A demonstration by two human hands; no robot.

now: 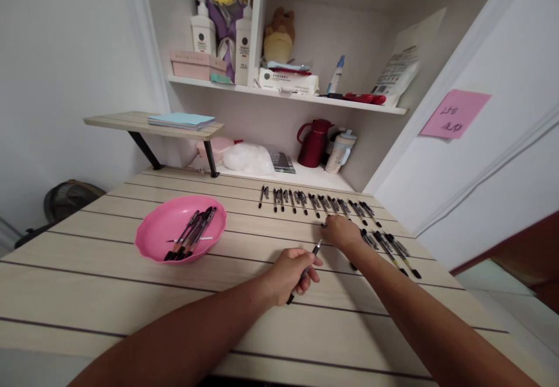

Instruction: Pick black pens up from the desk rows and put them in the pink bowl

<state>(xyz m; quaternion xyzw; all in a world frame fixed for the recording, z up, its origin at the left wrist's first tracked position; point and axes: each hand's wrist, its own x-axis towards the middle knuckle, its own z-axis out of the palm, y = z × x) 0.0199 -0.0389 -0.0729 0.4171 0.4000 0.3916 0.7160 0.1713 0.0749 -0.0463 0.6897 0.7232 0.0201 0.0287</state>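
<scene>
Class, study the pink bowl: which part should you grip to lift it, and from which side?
Probably grip the left rim of the pink bowl, coming from the left, thumb inside and fingers outside: its wavy edge gives something to pinch, and the pens lie toward the bowl's right side, away from that grip.

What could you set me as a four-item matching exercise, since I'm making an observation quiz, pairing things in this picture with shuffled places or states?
1. Pink bowl
2. Left hand
3. Red jug
4. Light-blue papers

A. Lying on the raised wooden stand
B. Has several pens in it
C. Standing near the pale tumbler
D. Gripping a single pen

Pairs: 1-B; 2-D; 3-C; 4-A
</scene>
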